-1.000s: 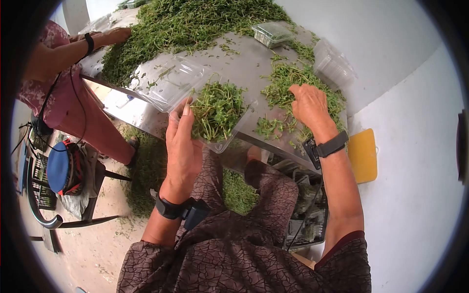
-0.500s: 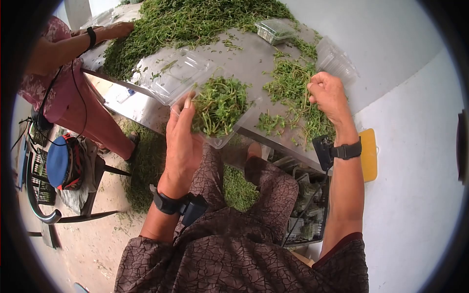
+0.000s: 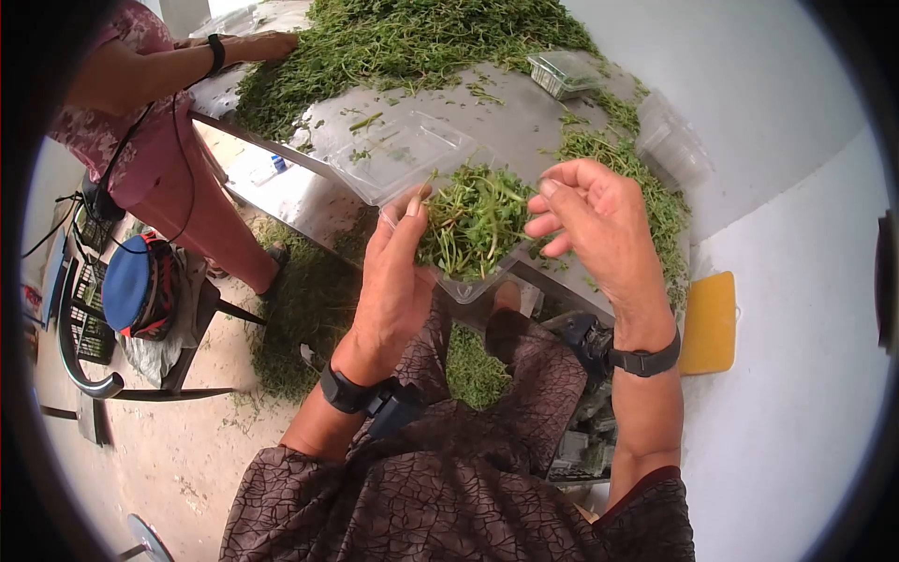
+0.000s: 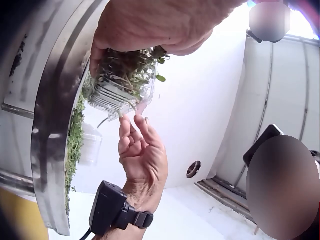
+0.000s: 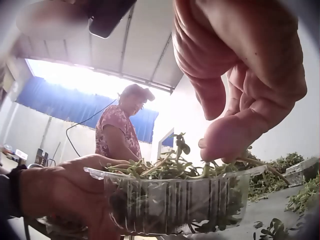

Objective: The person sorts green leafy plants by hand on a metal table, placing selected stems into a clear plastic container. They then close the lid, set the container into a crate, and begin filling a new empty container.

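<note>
My left hand (image 3: 398, 276) grips a clear plastic clamshell box (image 5: 170, 205) by its left side, thumb over the rim. Leafy green sprigs (image 3: 478, 220) fill the box up to its rim. Its lid (image 3: 403, 155) is folded back to the left over the table edge. At the right side of the box is my right hand (image 3: 599, 225), fingers loosely bent, thumb and forefinger apart. In the right wrist view its fingertips (image 5: 227, 137) come right down to the top of the sprigs.
A large heap of greens (image 3: 440, 42) covers the back of the metal table (image 3: 440, 101), with a smaller pile (image 3: 646, 183) at right. Near it are a filled closed box (image 3: 565, 75) and stacked clear boxes (image 3: 672, 140). Another person (image 3: 159, 122) stands left, behind a chair (image 3: 211, 309).
My right hand has come from the smaller pile on the right leftward to the box, its fingers loosening from a curl. The left hand still holds the box, which sits farther right in view.
</note>
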`<control>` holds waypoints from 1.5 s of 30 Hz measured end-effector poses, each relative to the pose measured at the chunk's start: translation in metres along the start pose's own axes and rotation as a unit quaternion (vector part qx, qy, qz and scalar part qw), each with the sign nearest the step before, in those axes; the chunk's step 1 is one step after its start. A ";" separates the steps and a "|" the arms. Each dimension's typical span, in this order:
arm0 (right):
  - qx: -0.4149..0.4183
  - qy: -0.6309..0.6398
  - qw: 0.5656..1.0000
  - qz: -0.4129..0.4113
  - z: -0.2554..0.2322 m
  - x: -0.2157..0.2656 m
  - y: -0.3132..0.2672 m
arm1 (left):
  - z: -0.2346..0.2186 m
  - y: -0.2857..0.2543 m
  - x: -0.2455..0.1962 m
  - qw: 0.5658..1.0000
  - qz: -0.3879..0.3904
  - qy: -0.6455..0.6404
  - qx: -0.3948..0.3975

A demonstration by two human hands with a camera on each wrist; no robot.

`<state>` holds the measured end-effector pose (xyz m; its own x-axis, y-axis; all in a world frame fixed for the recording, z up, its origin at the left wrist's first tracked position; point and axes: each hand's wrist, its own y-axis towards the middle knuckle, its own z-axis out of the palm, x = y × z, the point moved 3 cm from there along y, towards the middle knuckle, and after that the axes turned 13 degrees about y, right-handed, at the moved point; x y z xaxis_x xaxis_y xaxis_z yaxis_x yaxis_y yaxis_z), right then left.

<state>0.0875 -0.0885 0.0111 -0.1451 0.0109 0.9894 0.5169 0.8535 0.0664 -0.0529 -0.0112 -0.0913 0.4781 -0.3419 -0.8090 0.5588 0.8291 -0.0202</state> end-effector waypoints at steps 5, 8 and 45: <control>-0.061 -0.071 0.992 -0.082 -0.020 -0.002 -0.008 | -0.007 -0.003 -0.002 0.999 0.003 0.030 -0.012; -0.053 -0.177 0.972 -0.144 -0.020 -0.004 -0.021 | -0.008 -0.004 -0.002 0.998 -0.004 0.054 -0.024; 0.266 -0.253 0.878 -0.306 0.064 -0.011 -0.110 | -0.049 0.029 -0.059 0.994 0.021 -0.076 -0.075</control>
<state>-0.0211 -0.1491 -0.0157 -0.6847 -0.4189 0.5964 -0.2361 0.9017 0.3623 -0.0978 0.0549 -0.0729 0.6023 -0.3588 -0.7131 0.4340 0.8969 -0.0847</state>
